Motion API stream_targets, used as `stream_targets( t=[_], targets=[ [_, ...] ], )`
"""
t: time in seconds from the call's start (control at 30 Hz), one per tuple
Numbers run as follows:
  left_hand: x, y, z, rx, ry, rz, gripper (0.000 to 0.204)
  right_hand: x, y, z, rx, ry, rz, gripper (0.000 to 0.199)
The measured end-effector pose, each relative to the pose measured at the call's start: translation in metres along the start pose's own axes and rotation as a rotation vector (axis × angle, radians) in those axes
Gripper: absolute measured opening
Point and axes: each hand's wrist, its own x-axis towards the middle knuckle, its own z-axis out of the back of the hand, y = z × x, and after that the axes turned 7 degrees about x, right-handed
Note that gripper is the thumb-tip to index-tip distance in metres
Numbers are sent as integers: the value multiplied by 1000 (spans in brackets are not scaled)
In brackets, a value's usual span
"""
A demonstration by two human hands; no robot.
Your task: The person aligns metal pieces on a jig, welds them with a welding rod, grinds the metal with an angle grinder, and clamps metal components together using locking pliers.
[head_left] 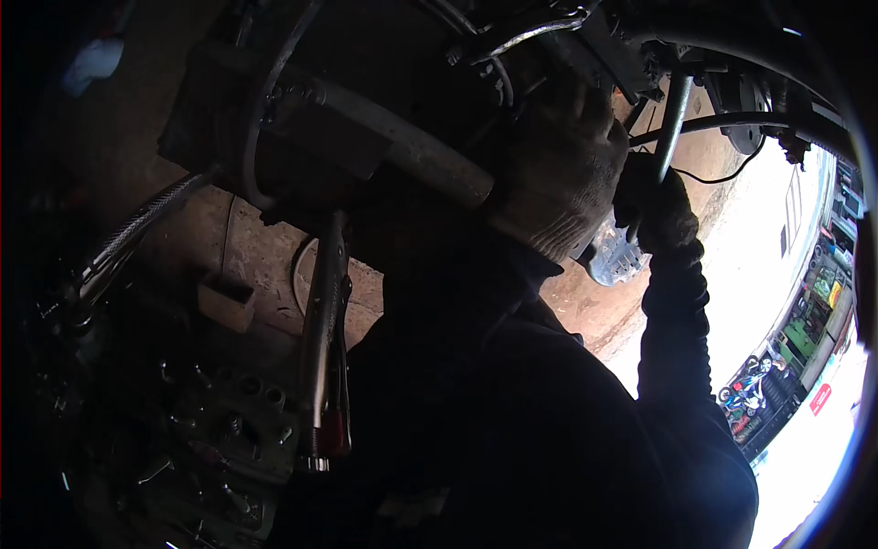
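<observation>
"Dark sleeve cloth (pixel 675 343) fills the lower middle, closest to the lens. What are the hands doing beyond it?"

"Both are gloved and raised, side by side. The right hand (pixel 660 212) is closed around the lower end of a silver bar (pixel 676 123)."

"So where does that bar run?"

"Up from the right fist, slightly tilted, to the dark metal parts (pixel 631 64) overhead. It stands to the right of the left hand (pixel 560 178), a small gap between them."

"And is the left hand gripping anything?"

"I can't tell. Its back faces us and the fingers point up into shadow by those same parts."

"What else is close to them?"

"A thick pipe (pixel 412 142) slants down toward the left glove, and a black hose (pixel 741 119) passes behind the bar. Lower, between the two wrists, is a shiny pale object (pixel 615 261) I can't identify."
</observation>
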Motion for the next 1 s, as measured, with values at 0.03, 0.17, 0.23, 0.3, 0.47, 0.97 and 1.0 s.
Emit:
stream_targets(
  t=[0.03, 0.17, 0.23, 0.3, 0.47, 0.97, 1.0],
  targets=[
    [-1, -1, -2, -105, -56, 56, 23, -2, -2, -3, 38, -35, 31, 56],
    [-4, 3, -2, -16, -51, -59, 19, -16, -16, 4, 129, -85, 189, 54],
    [1, 0, 9, 11, -20, -109, 19, -33, -33, 19, 167, -45, 249, 55],
    [3, 2, 17, 37, 5, -156, 20, -57, -35, 27, 126, -42, 214, 54],
    [6, 4, 25, 88, 2, -202, 22, -96, -59, 67, -261, -76, -25, 38],
    [6, 2, 24, 199, 178, -220, 30, -98, -49, 65, -497, 5, 85, 31],
    [7, 4, 23, 192, 195, -235, 30, -98, -49, 64, -496, -8, 97, 31]
  ],
)
